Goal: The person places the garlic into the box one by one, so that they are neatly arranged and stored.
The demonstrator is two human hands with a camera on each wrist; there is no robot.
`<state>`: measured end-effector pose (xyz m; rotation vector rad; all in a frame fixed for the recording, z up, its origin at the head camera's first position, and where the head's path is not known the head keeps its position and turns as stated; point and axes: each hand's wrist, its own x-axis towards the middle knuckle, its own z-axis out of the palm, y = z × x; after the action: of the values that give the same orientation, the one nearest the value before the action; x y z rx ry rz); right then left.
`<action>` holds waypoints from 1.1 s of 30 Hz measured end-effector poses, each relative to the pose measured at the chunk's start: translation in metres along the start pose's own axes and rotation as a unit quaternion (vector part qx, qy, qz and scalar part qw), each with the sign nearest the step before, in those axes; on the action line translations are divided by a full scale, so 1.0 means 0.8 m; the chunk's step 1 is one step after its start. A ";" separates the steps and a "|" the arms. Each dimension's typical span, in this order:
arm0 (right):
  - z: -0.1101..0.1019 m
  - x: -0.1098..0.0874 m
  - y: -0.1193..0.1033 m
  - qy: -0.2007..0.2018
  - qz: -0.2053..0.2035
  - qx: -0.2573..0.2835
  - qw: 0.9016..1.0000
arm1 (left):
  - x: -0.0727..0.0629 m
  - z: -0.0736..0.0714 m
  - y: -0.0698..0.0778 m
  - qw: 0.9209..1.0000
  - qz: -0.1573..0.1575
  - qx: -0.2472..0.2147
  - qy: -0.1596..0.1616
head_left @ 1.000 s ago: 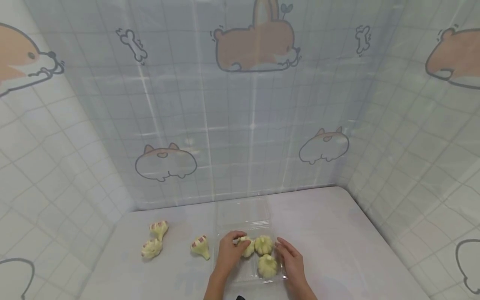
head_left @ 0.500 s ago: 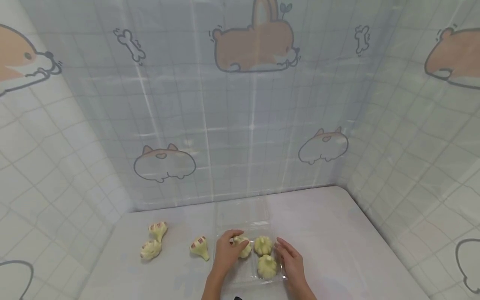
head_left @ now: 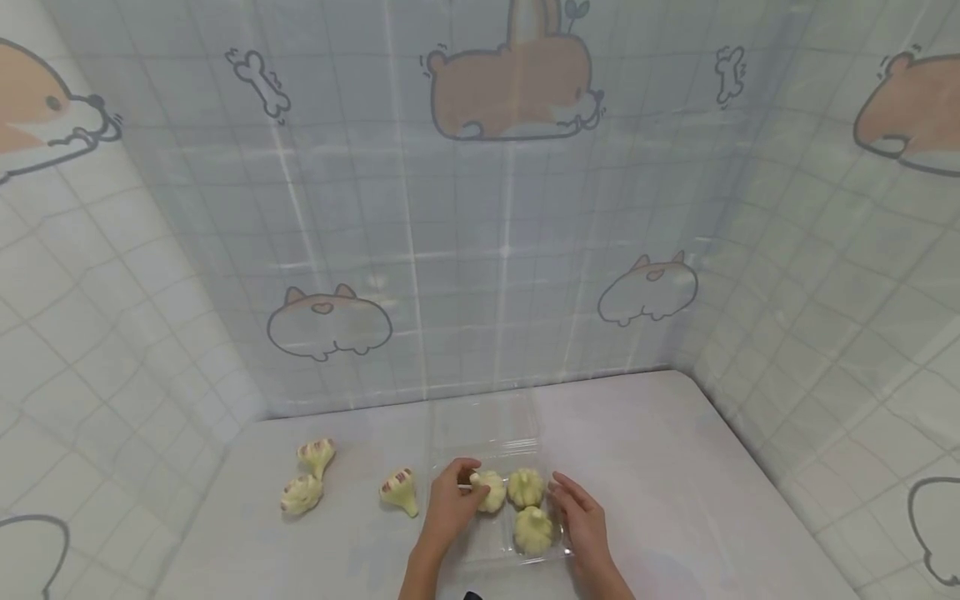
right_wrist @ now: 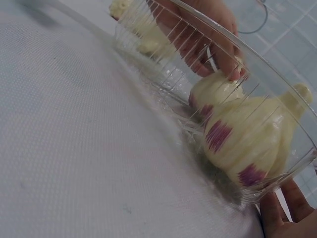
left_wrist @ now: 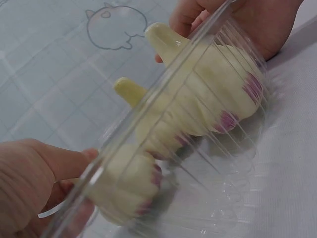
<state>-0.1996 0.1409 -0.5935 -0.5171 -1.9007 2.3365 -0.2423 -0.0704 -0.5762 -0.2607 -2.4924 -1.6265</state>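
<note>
A clear plastic clamshell box (head_left: 480, 546) lies unfolded on the table, its lid (head_left: 483, 421) flat toward the back. Inside are three garlic bulbs: one garlic bulb (head_left: 491, 493) at the back left, another bulb (head_left: 527, 487) at the back right, a third (head_left: 533, 531) at the front right. My left hand (head_left: 452, 502) reaches into the box and pinches the back-left bulb near its stem, as the right wrist view shows too. My right hand (head_left: 583, 521) rests with relaxed fingers against the box's right side, beside the bulbs.
Left of the box lies a loose garlic bulb (head_left: 400, 492). Farther left, two more bulbs touch, one upper bulb (head_left: 316, 457) and one lower bulb (head_left: 302, 495). Printed sheeting (head_left: 465, 250) stands around the table (head_left: 637, 458) at the back and sides.
My left hand has shifted slightly left at the back-left bulb, whose stem now leans toward the hand. The right hand and the other bulbs stay in place.
</note>
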 end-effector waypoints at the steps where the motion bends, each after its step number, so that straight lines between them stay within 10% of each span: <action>1: 0.000 0.000 0.000 0.000 0.000 -0.001 1.000 | 0.000 0.000 -0.001 1.000 0.004 0.001 0.001; 33: -0.003 0.003 0.006 -0.008 -0.006 -0.029 1.000 | 0.002 0.005 -0.003 1.000 -0.007 0.009 0.007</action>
<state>-0.2008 0.1427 -0.5990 -0.4937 -1.9778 2.2908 -0.2444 -0.0677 -0.5792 -0.2281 -2.5033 -1.6035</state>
